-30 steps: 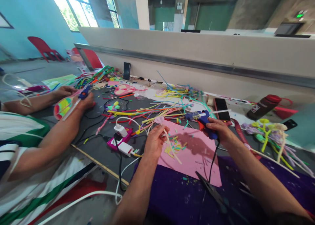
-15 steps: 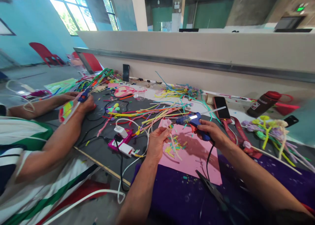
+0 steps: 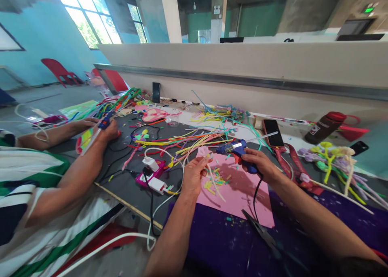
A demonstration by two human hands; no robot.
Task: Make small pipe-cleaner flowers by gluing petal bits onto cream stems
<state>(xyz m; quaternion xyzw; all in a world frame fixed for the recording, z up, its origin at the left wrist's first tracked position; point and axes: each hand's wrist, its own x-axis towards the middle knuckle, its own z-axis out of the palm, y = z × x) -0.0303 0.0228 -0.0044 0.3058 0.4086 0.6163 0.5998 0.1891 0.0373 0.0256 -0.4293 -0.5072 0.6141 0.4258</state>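
Observation:
My right hand (image 3: pixel 261 164) is wrapped round the handle of a blue glue gun (image 3: pixel 239 148), with a clear glue stick (image 3: pixel 262 136) poking out of its back. The gun's nozzle points left, close to a pale pink pipe-cleaner flower (image 3: pixel 203 152). Pinched in the fingers of my left hand (image 3: pixel 194 174) is that flower, and a cream stem (image 3: pixel 216 184) hangs below it. Whether the nozzle touches the flower I cannot tell. Under both hands lies a pink sheet (image 3: pixel 242 200) scattered with small yellow and green pipe-cleaner clippings (image 3: pixel 210 185).
Pliers (image 3: pixel 262 230) rest on the purple cloth (image 3: pixel 218 240). A power strip (image 3: pixel 151 174) with plugs and cables stands left of my left hand. Loose pipe cleaners (image 3: pixel 194 141) lie behind. Phone (image 3: pixel 273 132), bottle (image 3: pixel 325 127) and flower bunch (image 3: pixel 329 160) are rightward. A co-worker's hand (image 3: pixel 108 129) holds another glue gun.
My hands, the glue gun and the flower keep almost the same positions. The whole view has shifted slightly. The co-worker's arms appear a little further right.

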